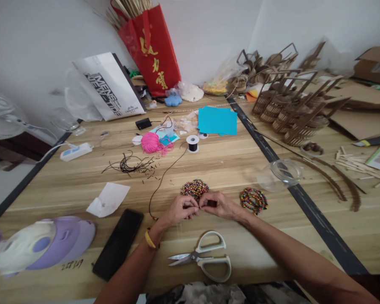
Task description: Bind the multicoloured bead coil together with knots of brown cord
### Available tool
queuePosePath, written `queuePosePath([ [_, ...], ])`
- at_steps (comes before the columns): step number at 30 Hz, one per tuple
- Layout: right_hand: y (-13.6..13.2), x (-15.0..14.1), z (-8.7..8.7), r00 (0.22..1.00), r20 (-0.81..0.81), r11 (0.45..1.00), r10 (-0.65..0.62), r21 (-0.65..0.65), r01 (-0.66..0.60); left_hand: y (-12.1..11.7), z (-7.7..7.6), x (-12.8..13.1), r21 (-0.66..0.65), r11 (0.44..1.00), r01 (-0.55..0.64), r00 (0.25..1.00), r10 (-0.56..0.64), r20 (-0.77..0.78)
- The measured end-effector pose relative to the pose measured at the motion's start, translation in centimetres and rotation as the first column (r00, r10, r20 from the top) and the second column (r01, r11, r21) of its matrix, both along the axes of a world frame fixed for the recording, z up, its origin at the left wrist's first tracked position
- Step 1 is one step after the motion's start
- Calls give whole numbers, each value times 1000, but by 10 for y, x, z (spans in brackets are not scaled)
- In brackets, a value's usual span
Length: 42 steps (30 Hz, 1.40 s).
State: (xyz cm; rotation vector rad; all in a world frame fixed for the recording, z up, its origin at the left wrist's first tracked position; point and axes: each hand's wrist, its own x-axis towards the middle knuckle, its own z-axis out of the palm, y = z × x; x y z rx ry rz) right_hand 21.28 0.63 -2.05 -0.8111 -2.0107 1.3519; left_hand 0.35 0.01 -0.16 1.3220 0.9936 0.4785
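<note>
Multicoloured beads [194,188] edge both hands' fingers [191,203], open wood [217,224] toward the scissors [194,256].

White bag [114,93], at far left corner of tabletop [221,166]: "MENS NEW-TIDE" printed in large dark capitals; smaller brand line low on bag, roughly "LAOYECHE", not surely legible. Red bag [155,55], at far edge: gold Chinese characters, "力" and "寶" readable, top one unclear. Handwritten number [71,264], near left corner: apparently "258369", marked on bare wood.
</note>
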Motion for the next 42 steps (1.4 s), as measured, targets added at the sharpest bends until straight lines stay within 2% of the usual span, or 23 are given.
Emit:
queuePosePath([
  [42, -2, -1, 7, 1000, 10, 999, 15, 39, -16, -1, -6, -2, 52, 998, 39, 998, -37, -42],
])
